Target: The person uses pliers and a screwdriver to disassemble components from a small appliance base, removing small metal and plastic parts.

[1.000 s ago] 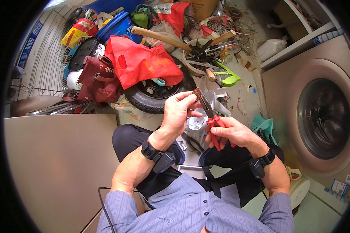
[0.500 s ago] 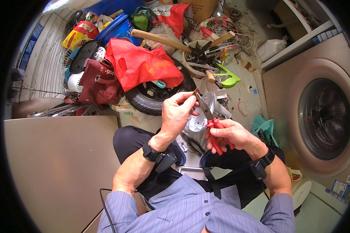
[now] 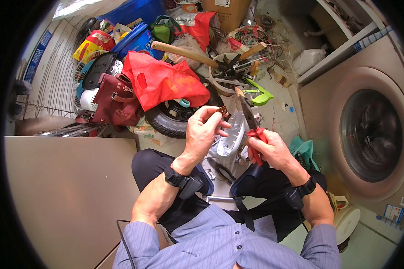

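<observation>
Between the thumb and fingertips of my left hand (image 3: 199, 136) is a small, bent copper-coloured metal piece (image 3: 222, 110); its exact kind cannot be made out. My right hand (image 3: 276, 151) is wrapped round the red handles of a pair of pliers (image 3: 248, 113). Their long dark jaws point up and away, apart from the copper piece and to its right. Beneath and between my hands lies a white plastic housing (image 3: 232, 140). Dark-handled pliers (image 3: 221, 170) rest on the floor between my feet.
A black tyre (image 3: 168, 125) lies ahead, partly under a red bag (image 3: 164, 83). Beyond it are a wooden-handled tool (image 3: 184, 53), a bright green tool (image 3: 261, 95) and tangled wires (image 3: 251, 33). A washing machine (image 3: 321, 103) stands at right, a flat beige panel (image 3: 72, 188) at left.
The plier jaws have come away from the copper piece, and my right hand has moved slightly right and up with them. My left hand still pinches the piece, almost in the same place.
</observation>
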The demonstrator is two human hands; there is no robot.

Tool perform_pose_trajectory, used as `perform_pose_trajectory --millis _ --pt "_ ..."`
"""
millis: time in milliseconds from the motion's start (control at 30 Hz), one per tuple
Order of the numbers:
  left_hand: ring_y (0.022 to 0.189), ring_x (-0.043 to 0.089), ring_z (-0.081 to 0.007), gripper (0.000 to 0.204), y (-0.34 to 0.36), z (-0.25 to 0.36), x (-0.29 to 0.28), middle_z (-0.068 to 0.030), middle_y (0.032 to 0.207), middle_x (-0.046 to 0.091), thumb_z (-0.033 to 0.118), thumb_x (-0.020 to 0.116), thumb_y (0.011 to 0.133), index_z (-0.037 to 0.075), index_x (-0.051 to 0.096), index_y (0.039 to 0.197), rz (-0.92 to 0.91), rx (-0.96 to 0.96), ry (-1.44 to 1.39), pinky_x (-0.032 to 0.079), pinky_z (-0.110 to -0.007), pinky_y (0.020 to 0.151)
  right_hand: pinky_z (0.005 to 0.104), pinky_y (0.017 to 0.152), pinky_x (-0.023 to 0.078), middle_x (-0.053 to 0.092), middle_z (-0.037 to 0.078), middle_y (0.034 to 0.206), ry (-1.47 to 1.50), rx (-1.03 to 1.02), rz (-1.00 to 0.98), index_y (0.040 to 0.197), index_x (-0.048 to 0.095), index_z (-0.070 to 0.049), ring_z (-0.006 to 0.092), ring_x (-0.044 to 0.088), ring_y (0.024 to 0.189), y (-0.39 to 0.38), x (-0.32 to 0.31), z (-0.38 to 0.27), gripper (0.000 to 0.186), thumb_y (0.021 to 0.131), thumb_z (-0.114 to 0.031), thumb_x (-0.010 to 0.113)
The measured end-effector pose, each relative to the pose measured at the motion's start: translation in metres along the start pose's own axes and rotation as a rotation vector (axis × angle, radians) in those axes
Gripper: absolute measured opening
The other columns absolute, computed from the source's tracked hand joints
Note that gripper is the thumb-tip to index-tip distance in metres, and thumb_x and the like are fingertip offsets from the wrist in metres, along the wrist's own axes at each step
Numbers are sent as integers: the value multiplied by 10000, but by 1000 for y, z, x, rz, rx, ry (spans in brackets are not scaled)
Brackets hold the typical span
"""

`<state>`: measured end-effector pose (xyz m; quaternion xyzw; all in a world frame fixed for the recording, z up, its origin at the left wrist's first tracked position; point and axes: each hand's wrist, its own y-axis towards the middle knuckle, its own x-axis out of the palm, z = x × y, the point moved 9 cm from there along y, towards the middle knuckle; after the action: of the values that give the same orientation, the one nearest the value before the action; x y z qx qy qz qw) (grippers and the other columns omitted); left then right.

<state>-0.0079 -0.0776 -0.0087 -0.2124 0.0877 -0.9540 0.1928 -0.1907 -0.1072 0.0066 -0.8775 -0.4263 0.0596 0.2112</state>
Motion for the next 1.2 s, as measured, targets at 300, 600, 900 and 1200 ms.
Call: perform_pose_trajectory --millis 300,600,900,1200 --pt "804 695 -140 138 -20 54 20 -101 1001 701 -20 614 959 -8 691 1073 -137 689 593 577 -254 665 395 641 519 658 144 794 -768 -434 328 970 596 -29 335 649 700 -6 -21 -25 80 902 -61 626" --pt "751 680 -125 143 -13 48 19 -102 967 699 -65 624 920 -16 704 1027 -161 614 656 558 -243 641 419 643 522 654 169 836 -937 -595 258 1051 625 -12 380 639 733 -13 -18 -30 196 865 -46 678" --pt "716 666 -113 117 -10 41 20 -83 905 683 -58 641 908 -22 701 1003 -207 541 676 545 -233 625 435 705 521 633 132 854 -1137 -578 197 985 570 -53 358 633 798 -10 -24 -24 164 854 -71 668" --pt "745 678 -118 115 -6 30 21 -74 911 691 -39 619 935 -16 697 1016 -243 421 596 557 -236 651 441 685 497 584 166 857 -982 -563 120 1005 540 -12 385 593 809 -11 -27 -15 200 857 -38 671"
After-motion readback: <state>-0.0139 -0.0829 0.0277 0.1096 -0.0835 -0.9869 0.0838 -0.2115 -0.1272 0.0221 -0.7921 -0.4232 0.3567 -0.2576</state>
